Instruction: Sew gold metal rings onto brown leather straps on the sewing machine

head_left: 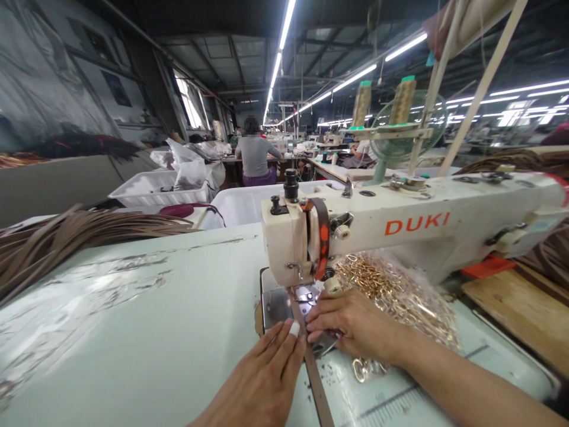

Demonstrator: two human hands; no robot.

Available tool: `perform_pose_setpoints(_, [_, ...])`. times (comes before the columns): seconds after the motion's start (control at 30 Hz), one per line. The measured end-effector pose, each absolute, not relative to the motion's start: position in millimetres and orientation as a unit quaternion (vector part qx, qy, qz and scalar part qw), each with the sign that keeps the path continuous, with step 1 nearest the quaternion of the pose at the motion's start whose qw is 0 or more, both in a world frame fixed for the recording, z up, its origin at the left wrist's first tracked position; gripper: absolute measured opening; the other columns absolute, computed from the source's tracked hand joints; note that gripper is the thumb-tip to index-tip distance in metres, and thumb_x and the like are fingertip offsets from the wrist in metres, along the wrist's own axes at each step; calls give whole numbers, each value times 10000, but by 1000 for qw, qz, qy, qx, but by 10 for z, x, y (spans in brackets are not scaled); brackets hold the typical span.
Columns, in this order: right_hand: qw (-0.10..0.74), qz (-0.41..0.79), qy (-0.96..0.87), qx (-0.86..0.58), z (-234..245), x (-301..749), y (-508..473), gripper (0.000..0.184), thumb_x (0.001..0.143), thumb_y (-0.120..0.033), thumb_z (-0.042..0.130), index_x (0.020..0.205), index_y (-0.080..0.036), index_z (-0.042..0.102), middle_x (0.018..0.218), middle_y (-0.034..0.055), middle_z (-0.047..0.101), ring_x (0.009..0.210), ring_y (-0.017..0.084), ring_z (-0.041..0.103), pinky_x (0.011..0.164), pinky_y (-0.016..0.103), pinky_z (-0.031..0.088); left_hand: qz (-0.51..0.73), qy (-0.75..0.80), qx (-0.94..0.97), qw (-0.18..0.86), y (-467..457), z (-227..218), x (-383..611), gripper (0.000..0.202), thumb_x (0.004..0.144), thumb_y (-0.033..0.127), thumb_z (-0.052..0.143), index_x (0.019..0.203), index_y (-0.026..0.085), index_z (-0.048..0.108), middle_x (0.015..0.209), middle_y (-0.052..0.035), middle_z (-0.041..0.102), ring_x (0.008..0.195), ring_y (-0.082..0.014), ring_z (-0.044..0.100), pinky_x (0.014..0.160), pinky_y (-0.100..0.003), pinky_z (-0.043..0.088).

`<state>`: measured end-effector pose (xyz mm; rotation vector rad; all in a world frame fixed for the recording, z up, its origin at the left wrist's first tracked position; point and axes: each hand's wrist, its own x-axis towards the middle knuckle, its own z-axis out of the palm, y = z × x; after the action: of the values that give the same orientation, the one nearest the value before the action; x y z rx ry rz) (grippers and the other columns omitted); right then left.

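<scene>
Head view, clock directions taken from the needle area of the sewing machine (400, 219). A narrow brown strip (316, 388) runs from under the presser foot (304, 296) toward half past five and out of the lower edge. The left hand (271, 370), at seven o'clock, lies palm down with fingers extended and close together, tips at the strip; one finger bears a white wrap (294, 328). The right hand (351, 323), at four o'clock, has its fingers bent beside the foot; whether they pinch anything cannot be told.

Containers: at three o'clock, behind the right wrist, a clear plastic bag (438, 314) holds a heap of gold-coloured metal fittings (364, 279). One gold-coloured ring (359, 370) shows below that wrist; whether it lies inside the bag cannot be determined. At eleven o'clock, beyond the table (186, 332), stands a white tub (240, 204), contents hidden. At ten o'clock, farther off, a second white tub (182, 198) holds crumpled whitish plastic (191, 169). Nearer, at half past nine, a loose bundle of brown strips (75, 237) lies on the table.
</scene>
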<state>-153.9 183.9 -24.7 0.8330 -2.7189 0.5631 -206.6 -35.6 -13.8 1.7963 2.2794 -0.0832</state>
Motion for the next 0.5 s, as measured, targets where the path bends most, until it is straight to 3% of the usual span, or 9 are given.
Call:
perform_pose_setpoints(0.17, [121, 196, -930, 285, -236, -1542, 1834, 214, 810, -118, 581, 936, -258, 682, 980, -19, 694, 929, 141, 612, 834, 262, 468, -4, 767, 639, 56, -401, -230, -2057, 621, 726, 31, 417, 1346, 6, 378, 1373, -234, 399, 1275, -338, 369, 1043, -493, 339])
perform_pose_setpoints(0.3, [121, 194, -933, 279, -254, -1537, 1845, 215, 806, -125, 598, 947, -263, 682, 976, -18, 695, 932, 143, 614, 850, 268, 467, 43, 751, 657, -40, -423, -467, -2123, 514, 804, 84, 437, 1316, 57, 407, 1307, -191, 509, 1240, -305, 444, 1053, -467, 344])
perform_pose_setpoints(0.37, [123, 193, -933, 277, -266, -1536, 1849, 211, 806, -137, 605, 952, -268, 682, 978, -19, 695, 935, 147, 614, 856, 278, 467, 61, 738, 667, -84, -428, -559, -2158, 499, 856, 215, 477, 1320, 54, 391, 1282, -193, 533, 1225, -312, 462, 1048, -455, 359])
perform_pose_setpoints(0.5, [126, 196, -932, 276, -270, -1536, 1848, 210, 805, -142, 608, 954, -270, 682, 973, -20, 695, 933, 149, 613, 849, 281, 471, 88, 715, 683, -121, -439, -458, -2139, 738, 837, 592, 500, 1297, 22, 413, 1230, -217, 567, 1190, -319, 500, 1036, -420, 389])
